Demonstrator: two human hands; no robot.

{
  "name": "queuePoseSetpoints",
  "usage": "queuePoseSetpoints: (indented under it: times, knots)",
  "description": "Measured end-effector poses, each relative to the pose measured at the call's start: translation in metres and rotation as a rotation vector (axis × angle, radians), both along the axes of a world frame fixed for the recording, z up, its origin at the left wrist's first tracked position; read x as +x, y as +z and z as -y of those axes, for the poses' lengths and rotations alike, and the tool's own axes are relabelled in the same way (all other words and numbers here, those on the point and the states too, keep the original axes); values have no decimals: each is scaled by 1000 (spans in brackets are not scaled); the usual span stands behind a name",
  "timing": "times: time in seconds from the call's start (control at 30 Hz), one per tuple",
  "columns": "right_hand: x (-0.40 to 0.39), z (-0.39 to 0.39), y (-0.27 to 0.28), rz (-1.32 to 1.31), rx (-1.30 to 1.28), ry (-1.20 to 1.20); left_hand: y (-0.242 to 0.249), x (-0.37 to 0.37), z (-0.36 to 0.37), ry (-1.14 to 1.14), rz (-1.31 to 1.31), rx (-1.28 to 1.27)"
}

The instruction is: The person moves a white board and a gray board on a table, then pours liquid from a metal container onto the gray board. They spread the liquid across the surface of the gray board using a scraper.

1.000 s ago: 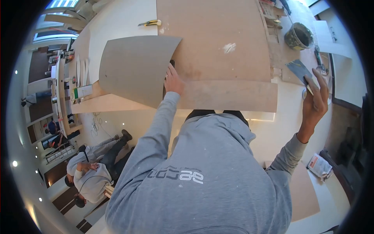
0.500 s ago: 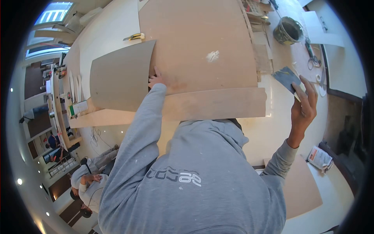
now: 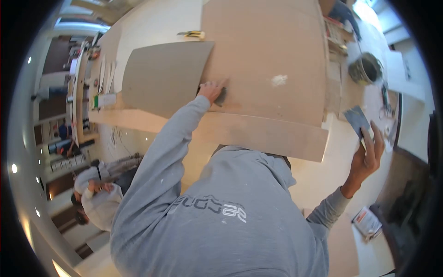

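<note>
My left hand (image 3: pixel 211 91) is at the right edge of a grey-brown sheet (image 3: pixel 166 76), its fingers closed round a small dark object (image 3: pixel 221 97) that I cannot make out clearly. Under both lies a large brown board (image 3: pixel 263 55) with a white smudge. Out to the right, my right hand (image 3: pixel 367 154) holds up a dark blue-grey flat piece (image 3: pixel 356 120) between thumb and fingers. A yellow utility knife (image 3: pixel 193 34) rests just beyond the top edge of the grey-brown sheet.
Along the near side runs a long brown strip (image 3: pixel 267 131). A bucket (image 3: pixel 365 69) and scissors (image 3: pixel 386 108) are at the upper right, with a white bag (image 3: pixel 368 223) lower right. Two people (image 3: pixel 99 198) are at the lower left.
The dark object now shows at my left hand, whose fingers were spread on the board before. My right hand still holds its flat piece. The whole view has shifted and tilted.
</note>
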State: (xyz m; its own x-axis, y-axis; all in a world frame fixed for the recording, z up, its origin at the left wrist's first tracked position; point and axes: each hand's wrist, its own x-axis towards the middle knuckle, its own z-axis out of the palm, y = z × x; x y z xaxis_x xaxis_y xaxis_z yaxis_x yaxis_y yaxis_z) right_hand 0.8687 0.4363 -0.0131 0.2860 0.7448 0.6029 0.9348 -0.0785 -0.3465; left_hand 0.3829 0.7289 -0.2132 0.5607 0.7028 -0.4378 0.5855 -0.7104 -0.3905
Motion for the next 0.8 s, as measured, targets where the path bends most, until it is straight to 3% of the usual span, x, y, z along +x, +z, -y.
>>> queuePoseSetpoints:
  times: [0.1, 0.2, 0.27, 0.33, 0.4, 0.47, 0.53, 0.57, 0.67, 0.73, 0.8]
  knots:
    - [-2, -1, 4, 29, -6, 19, -1, 19, -22, -57, 157, -72]
    - [-4, 1, 10, 81, -21, 8, -49, 60, -56, -151, 390, 87]
    - [-10, 0, 21, 114, -19, 16, -13, 105, -77, 18, 508, -44]
    - [-18, 0, 31, 125, -36, 28, 47, 141, -81, 163, 686, 75]
    - [-28, 2, 41, 135, -34, 17, 49, 135, -72, 291, 774, 187]
    - [-30, 7, 40, 162, -22, -9, 31, 113, -67, 359, 777, 303]
    - [-28, 14, 39, 176, -22, -8, 51, 69, -25, 535, 447, 118]
    - [-26, 16, 37, 181, -14, -2, 43, 38, -3, 545, 435, 155]
    - [-24, 14, 27, 134, 29, 16, -33, -65, 35, 531, 378, 447]
    - [-18, 12, 25, 103, 26, 43, -14, -92, 46, 784, 310, 130]
    - [-23, -2, 28, 66, 29, 99, 14, -84, 50, 801, 141, 55]
